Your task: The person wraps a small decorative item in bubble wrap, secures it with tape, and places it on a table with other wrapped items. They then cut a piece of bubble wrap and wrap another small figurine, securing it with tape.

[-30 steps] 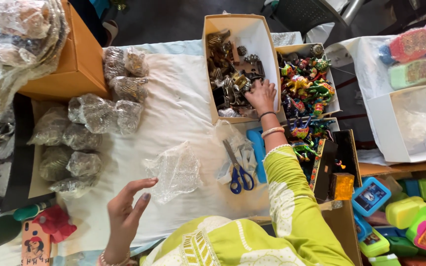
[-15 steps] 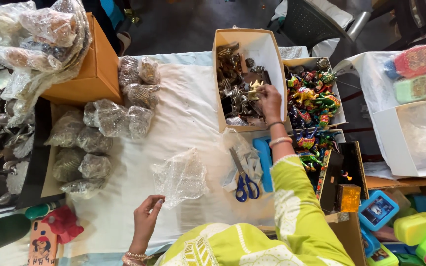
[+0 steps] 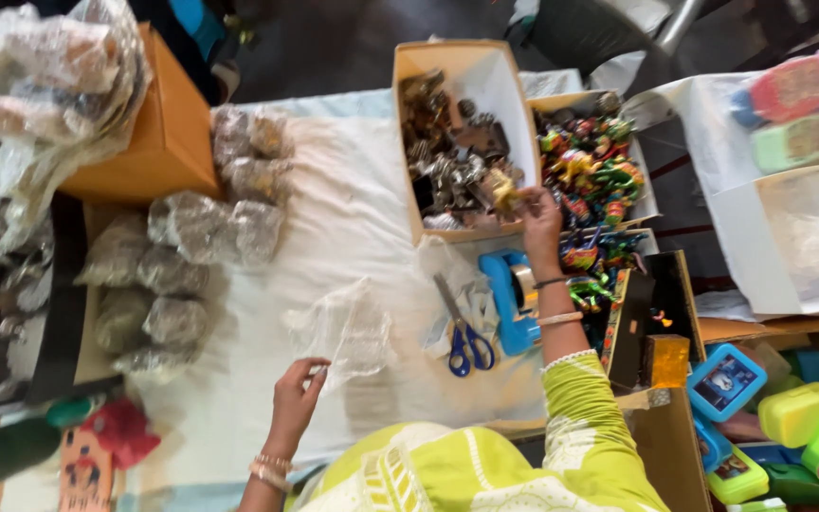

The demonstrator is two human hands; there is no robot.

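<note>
I see my right hand up at one o'clock, over the near edge of the cardboard box of dark metal trinkets, fingers pinched on a small yellowish figurine. My left hand sits at seven o'clock, thumb and fingers nipping the edge of an empty clear plastic bag lying on the white-covered bench. Judging from the layout, about a dozen filled clear bags already lie at nine to ten o'clock, so much packing looks done; this bag holds nothing yet. Blue-handled scissors and a blue tape dispenser lie between my hands, with a box of colourful toys just right of the trinkets.
</note>
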